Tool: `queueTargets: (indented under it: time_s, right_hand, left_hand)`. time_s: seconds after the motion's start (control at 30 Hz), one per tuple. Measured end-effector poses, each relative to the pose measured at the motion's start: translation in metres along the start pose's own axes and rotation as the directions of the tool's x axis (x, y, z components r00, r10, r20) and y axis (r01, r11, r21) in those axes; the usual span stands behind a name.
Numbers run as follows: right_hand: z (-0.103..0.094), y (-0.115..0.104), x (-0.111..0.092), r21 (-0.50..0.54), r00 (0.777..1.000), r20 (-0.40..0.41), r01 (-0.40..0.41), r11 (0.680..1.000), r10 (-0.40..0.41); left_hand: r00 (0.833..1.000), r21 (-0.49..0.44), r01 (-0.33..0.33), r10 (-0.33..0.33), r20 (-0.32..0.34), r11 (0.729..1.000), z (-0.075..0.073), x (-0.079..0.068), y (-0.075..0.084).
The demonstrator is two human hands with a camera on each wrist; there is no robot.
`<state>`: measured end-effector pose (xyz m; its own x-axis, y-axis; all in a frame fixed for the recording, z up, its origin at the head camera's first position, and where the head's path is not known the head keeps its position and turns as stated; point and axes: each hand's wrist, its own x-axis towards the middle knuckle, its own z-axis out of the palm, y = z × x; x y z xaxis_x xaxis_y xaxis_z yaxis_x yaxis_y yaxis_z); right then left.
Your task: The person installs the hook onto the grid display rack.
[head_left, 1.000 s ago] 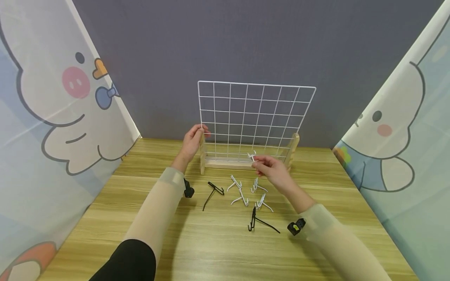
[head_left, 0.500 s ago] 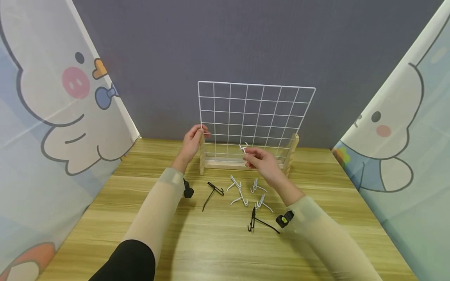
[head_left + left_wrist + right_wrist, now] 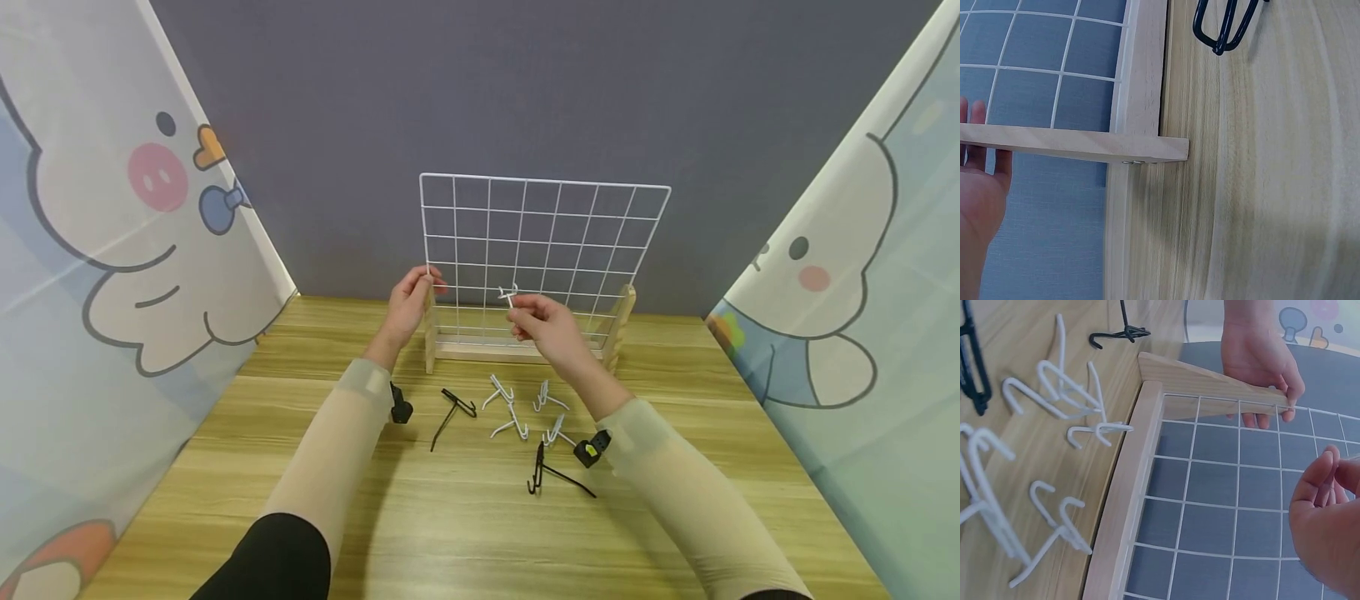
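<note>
While the wood-grained tabletop is spreading out beneath my forearms, the white wire grid panel is standing near its far edge, well in from both far corners. The pale wooden stand is carrying that panel, its base running along the far edge. My left hand is gripping the stand's left upright, thumb on the near side and fingers reaching behind; I judge that I am steadying the frame. My right hand is pinching, thumb against fingers.

One black wire hook is lying toward the tabletop's left edge; another black wire hook is lying closer to the near edge, which is falling outside the view. Four loose white hooks are lying between that second one and the stand.

By its stem I am holding a white two-pronged hook before the panel's lower middle, prongs facing the wires; whether they are touching, I cannot tell. To my judgement, the step in hand is lining this hook up with the grid, and the next move is calling for seating both prongs over a wire while my left grip is bracing the stand.
</note>
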<state>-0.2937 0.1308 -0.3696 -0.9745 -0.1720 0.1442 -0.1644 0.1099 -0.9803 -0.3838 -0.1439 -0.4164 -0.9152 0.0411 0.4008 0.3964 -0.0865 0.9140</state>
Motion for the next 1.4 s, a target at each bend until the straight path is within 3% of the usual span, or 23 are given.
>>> queueTargets:
  time_s: [0.3, 0.77, 1.4]
  right_hand:
    - [0.012, -0.005, 0.007, 0.083, 0.997, -0.068, 0.039, 0.996, -0.034]
    - [0.014, -0.013, 0.021, 0.084, 0.986, -0.113, 0.136, 0.987, -0.126]
    - [0.021, -0.026, 0.046, 0.137, 0.966, -0.208, 0.185, 0.973, -0.154]
  left_hand:
    - [1.000, 0.013, 0.008, -0.007, -0.009, 1.000, 0.000, 0.001, 0.000]
    - [1.000, -0.001, -0.001, 0.001, -0.016, 1.000, 0.002, -0.001, 0.001]
    - [1.000, 0.006, -0.001, 0.001, -0.008, 1.000, 0.001, 0.000, 0.000]
